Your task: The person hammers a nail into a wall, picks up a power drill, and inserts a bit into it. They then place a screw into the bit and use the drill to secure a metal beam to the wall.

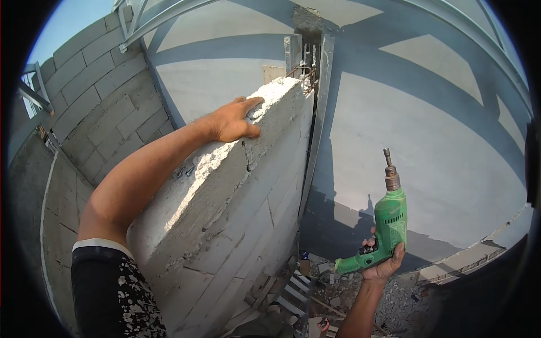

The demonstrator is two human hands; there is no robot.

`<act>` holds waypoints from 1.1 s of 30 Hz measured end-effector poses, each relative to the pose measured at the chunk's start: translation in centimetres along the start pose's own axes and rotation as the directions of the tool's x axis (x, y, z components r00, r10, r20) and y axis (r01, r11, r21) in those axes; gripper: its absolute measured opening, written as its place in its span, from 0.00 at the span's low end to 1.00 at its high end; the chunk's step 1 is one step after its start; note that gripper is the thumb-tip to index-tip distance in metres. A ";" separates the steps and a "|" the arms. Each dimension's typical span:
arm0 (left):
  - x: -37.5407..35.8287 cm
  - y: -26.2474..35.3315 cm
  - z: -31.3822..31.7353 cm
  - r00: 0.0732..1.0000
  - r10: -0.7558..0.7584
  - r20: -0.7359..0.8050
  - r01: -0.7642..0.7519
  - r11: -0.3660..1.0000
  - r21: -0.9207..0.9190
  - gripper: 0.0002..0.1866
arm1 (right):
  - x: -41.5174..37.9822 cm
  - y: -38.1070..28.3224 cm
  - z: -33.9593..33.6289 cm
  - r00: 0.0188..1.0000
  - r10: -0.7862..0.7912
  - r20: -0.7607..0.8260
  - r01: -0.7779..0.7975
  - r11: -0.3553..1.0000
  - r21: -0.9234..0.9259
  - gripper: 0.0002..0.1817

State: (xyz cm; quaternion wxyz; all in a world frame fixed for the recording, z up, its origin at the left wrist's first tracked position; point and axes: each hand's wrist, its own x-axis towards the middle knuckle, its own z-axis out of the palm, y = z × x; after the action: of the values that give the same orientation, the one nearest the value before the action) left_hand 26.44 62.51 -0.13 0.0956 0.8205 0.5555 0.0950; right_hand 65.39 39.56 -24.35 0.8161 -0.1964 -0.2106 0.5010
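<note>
Head view: your right hand (383,270) grips the green drill (390,217) by its handle, nose upward, well right of your left hand (232,120), which rests spread on the block wall (211,225).

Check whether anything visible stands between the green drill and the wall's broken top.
Nothing visible stands between them; open space separates the two. The right hand holds the green drill to the right of the wall. Only the left hand covers part of the broken top.
</note>
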 end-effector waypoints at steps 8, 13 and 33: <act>-0.1 0.0 -0.3 0.999 0.009 0.041 -0.009 1.000 -0.017 0.58 | -5.4 -2.8 -1.9 0.996 0.007 -0.092 -0.010 1.000 -0.029 0.39; -0.2 -0.7 0.2 0.998 0.001 0.059 0.006 0.994 -0.106 0.61 | -8.4 -4.1 -2.0 0.992 0.013 -0.129 -0.022 0.997 -0.069 0.38; -18.8 0.1 -3.6 0.985 -0.070 -0.156 0.035 0.976 -0.215 0.28 | -10.8 -6.6 -2.9 0.994 -0.021 -0.105 0.007 0.991 -0.131 0.34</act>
State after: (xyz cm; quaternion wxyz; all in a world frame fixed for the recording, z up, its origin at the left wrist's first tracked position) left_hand 18.70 45.19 2.47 0.1390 0.7803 0.5696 0.2177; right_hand 67.42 26.76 -24.84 0.8152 -0.2744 -0.2005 0.4690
